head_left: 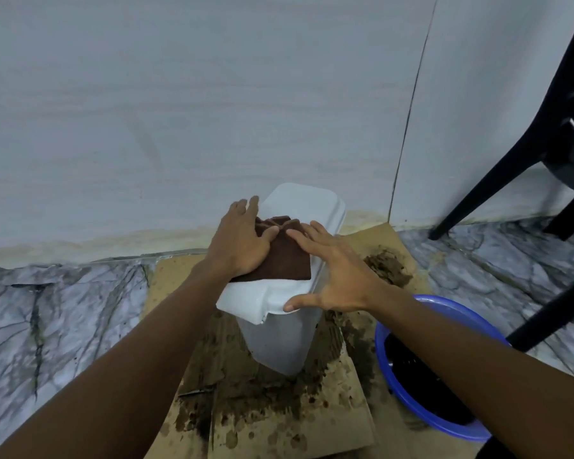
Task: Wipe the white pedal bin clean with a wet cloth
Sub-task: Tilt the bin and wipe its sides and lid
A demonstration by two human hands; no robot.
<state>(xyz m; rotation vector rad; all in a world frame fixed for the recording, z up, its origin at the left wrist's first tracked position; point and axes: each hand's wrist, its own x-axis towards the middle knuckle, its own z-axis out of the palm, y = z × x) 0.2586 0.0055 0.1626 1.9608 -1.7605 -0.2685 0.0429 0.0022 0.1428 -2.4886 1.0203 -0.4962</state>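
Observation:
The white pedal bin [280, 339] stands upright on a sheet of cardboard, its lid closed. A folded dark brown cloth [285, 260] lies flat on the lid. My left hand [241, 241] presses on the cloth's left part, fingers spread toward the lid's far edge. My right hand [337, 276] rests spread over the lid's right side, its fingertips touching the cloth's right edge and its thumb hooked along the lid's front rim.
The cardboard [265, 422] is wet and smeared with brown mud [386, 265]. A blue basin [421, 376] with dark water sits at the right of the bin. A black chair [550, 154] stands at the far right. A pale wall is close behind.

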